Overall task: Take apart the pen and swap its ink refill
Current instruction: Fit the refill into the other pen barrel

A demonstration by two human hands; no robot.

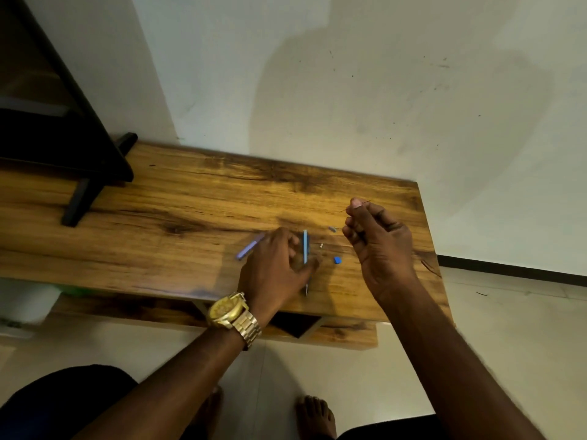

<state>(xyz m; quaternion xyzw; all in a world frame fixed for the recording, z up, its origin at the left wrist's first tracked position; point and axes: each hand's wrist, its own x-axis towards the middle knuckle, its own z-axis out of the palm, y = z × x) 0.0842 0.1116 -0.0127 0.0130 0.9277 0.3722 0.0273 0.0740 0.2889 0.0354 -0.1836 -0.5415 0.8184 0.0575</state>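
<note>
On the wooden table (pixel 190 198) lies a blue pen barrel (pixel 305 246), its thin pointed tip (pixel 306 290) sticking out toward me. My left hand (pixel 273 265) rests on the table with fingers and thumb curled around this barrel. A purple pen part (pixel 251 246) pokes out from under the left hand's far side. My right hand (pixel 378 242) hovers above the table's right end, thumb and forefinger pinched on a thin dark refill (pixel 365 203). Loose on the wood between the hands are a small blue cap (pixel 337 260), a grey-blue piece (pixel 332 229) and a tiny pale piece (pixel 321 245).
A black stand (pixel 95 173) sits on the table's far left. A white wall runs behind the table. The table's right edge (pixel 428 236) is just beyond my right hand. Below are a lower shelf (pixel 343 335), a tiled floor and my bare feet.
</note>
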